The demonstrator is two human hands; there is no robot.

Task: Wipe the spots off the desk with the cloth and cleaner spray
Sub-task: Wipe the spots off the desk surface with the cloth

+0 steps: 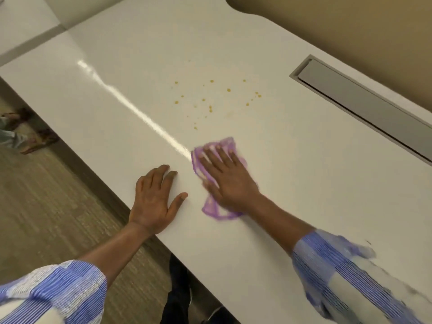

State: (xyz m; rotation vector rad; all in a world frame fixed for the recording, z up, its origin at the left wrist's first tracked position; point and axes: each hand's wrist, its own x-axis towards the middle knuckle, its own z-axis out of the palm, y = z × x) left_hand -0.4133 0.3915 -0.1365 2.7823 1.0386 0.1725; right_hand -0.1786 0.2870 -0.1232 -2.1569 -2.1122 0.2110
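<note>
A white desk (117, 73) carries several small yellow-brown spots (210, 108) near its middle. A purple cloth (215, 210) lies flat on the desk, nearer to me than the spots and apart from them. My right hand (228, 181) presses flat on the cloth with its fingers spread; the hand and cloth are blurred. My left hand (155, 202) rests palm down on the bare desk near the front edge, left of the cloth, holding nothing. No cleaner spray is in view.
A grey recessed cable slot (364, 106) runs along the desk's right side. A beige wall (350, 26) stands behind it. The desk's front edge drops to carpet (46, 206) on the left, where sandalled feet (30, 136) show.
</note>
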